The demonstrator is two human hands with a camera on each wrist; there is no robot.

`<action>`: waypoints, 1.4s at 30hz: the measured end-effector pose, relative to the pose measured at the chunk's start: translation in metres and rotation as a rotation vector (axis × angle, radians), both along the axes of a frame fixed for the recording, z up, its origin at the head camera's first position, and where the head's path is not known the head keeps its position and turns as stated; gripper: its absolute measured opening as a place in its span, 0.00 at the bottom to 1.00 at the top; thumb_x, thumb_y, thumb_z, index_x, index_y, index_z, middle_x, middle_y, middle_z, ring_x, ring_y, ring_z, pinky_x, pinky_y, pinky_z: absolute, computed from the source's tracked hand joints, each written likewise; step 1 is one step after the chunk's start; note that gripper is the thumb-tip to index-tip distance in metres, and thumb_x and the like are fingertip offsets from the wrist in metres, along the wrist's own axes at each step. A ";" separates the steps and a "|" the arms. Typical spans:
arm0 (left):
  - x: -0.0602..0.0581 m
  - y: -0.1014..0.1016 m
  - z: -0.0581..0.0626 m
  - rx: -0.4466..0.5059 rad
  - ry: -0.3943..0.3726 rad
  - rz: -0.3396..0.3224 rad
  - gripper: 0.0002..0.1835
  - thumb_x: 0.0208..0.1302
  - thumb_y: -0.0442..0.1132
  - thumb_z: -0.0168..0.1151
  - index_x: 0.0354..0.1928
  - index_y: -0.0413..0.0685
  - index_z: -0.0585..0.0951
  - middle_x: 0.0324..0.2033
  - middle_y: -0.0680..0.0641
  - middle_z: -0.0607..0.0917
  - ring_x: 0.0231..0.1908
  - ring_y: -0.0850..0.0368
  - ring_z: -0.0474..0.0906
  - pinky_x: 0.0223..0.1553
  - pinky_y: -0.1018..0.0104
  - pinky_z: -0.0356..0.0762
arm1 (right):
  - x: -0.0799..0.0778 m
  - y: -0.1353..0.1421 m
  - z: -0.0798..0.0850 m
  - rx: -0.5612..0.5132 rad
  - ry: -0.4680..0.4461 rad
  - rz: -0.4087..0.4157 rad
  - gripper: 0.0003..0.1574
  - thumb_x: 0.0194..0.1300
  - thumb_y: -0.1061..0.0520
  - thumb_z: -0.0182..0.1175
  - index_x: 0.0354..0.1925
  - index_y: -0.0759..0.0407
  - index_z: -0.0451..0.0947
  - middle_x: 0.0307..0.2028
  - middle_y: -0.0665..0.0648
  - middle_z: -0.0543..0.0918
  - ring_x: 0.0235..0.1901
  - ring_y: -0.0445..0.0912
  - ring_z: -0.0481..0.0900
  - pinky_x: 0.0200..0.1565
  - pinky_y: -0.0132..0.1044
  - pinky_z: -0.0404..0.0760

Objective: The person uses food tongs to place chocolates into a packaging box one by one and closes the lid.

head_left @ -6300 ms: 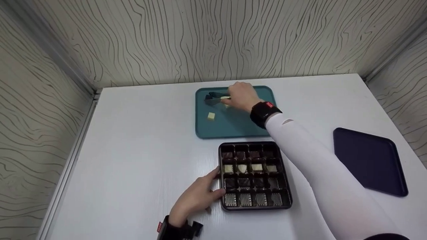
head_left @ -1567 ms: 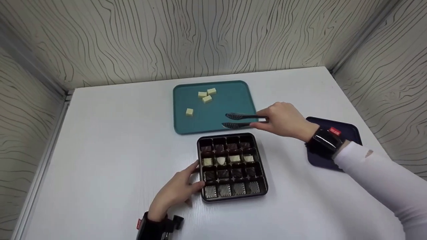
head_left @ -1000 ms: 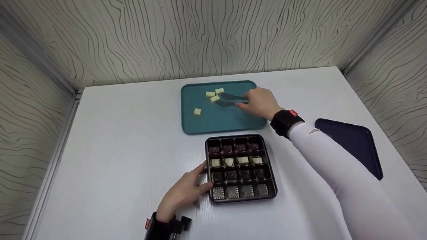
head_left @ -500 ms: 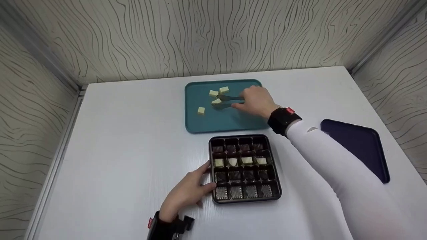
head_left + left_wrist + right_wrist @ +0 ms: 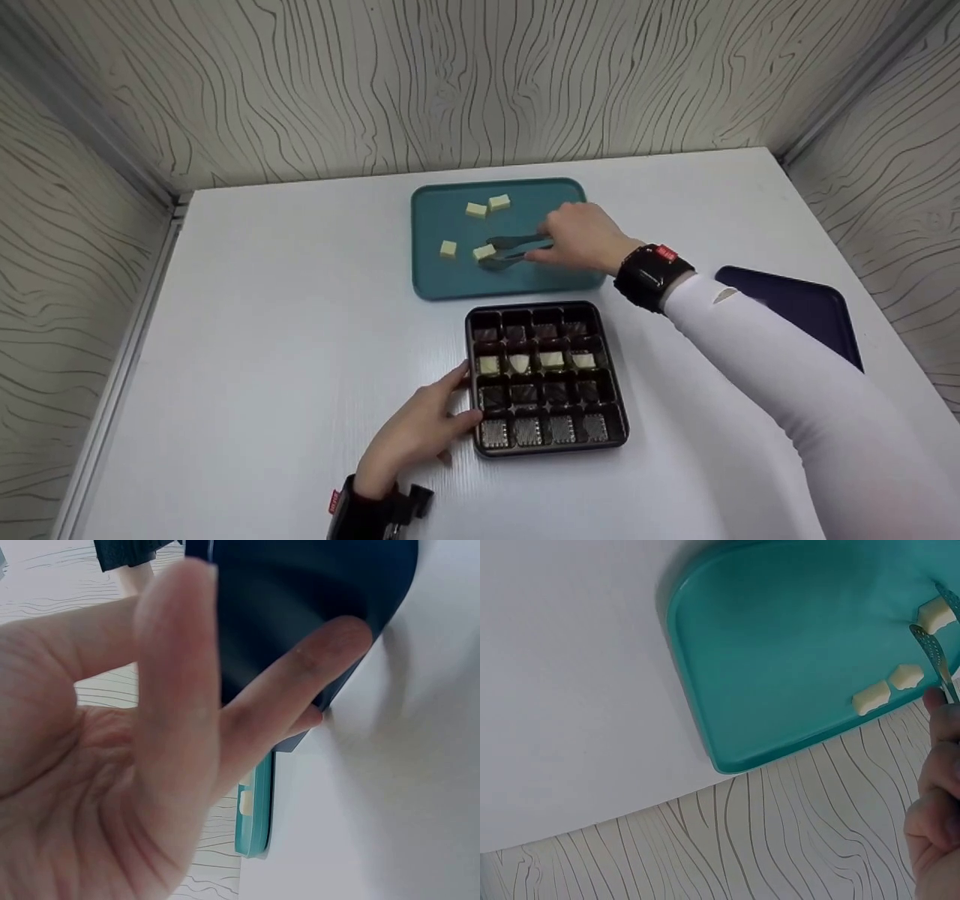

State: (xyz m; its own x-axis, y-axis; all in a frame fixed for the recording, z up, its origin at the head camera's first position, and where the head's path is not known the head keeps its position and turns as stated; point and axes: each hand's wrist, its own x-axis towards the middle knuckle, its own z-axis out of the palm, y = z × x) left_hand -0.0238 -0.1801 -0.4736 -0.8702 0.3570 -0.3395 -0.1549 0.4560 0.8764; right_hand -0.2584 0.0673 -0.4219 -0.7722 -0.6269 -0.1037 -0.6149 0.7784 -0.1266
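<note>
My right hand (image 5: 585, 236) grips black tongs (image 5: 517, 241) over the teal tray (image 5: 442, 281). Between the tong tips is a pale cream block (image 5: 484, 253), perhaps white chocolate; whether it is raised off the tray I cannot tell. Two similar blocks (image 5: 487, 206) lie behind it, and one more block (image 5: 448, 249) is to its left. My left hand (image 5: 420, 426) touches the left side of a black compartment box (image 5: 551, 451), fingers and thumb extended. Dark pieces fill its back row, cream pieces the second, dark pieces the third. Ridged grey squares show in the front row.
A dark navy tray (image 5: 814, 304) lies to the right, partly covered by my right sleeve (image 5: 757, 352). Patterned panels (image 5: 480, 90) enclose the white table (image 5: 285, 315) at the back and sides.
The tongs went from the right of the teal tray to the grouped cream blocks. One block has shifted nearer the box, apart from the other two. My left hand stays at the box.
</note>
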 end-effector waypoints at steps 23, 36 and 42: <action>-0.001 0.002 0.002 -0.022 0.025 -0.011 0.40 0.76 0.43 0.61 0.82 0.40 0.57 0.70 0.32 0.79 0.14 0.60 0.76 0.21 0.62 0.81 | 0.006 -0.013 0.005 -0.020 0.001 -0.009 0.32 0.69 0.40 0.69 0.17 0.58 0.76 0.14 0.46 0.62 0.19 0.42 0.60 0.25 0.34 0.59; -0.001 0.001 0.000 -0.065 0.053 0.006 0.35 0.80 0.44 0.55 0.81 0.38 0.60 0.71 0.35 0.78 0.25 0.53 0.88 0.54 0.46 0.85 | 0.038 0.000 0.025 -0.086 0.039 0.058 0.31 0.68 0.42 0.69 0.16 0.59 0.80 0.14 0.46 0.62 0.17 0.41 0.59 0.24 0.33 0.56; -0.001 0.001 -0.001 -0.075 0.080 -0.005 0.35 0.80 0.45 0.55 0.81 0.37 0.60 0.70 0.33 0.78 0.33 0.52 0.90 0.68 0.37 0.76 | 0.081 0.024 0.051 -0.120 0.046 0.135 0.35 0.68 0.43 0.69 0.13 0.50 0.63 0.14 0.42 0.53 0.17 0.38 0.53 0.25 0.31 0.52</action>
